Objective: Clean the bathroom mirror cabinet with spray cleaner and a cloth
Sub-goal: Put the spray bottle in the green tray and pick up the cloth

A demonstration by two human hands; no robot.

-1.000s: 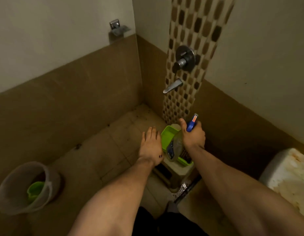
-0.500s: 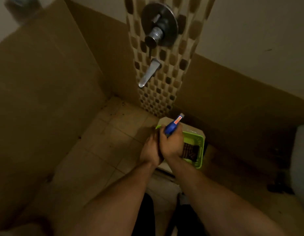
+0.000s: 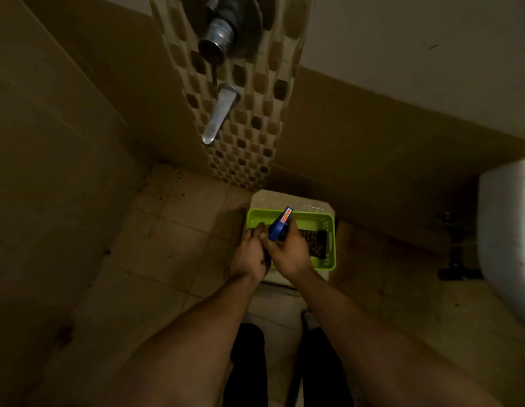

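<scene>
**Much of the bottle out of sight**

Only the blue trigger head of the spray bottle [image 3: 280, 226] shows. Its body is hidden between the left hand [image 3: 249, 257] and the right hand [image 3: 290, 254], so what the left fingers close on cannot be told. The orange label [image 3: 283, 217] on the trigger is too small to read. The right hand covers part of a dark patterned thing [image 3: 315, 242] in the green basket [image 3: 311, 215]; cloth or not, unclear. The stool [image 3: 284, 198] beneath is mostly covered. The top edge cuts the shower valve [image 3: 226, 24], the right edge the white tank [image 3: 505, 230].
</scene>
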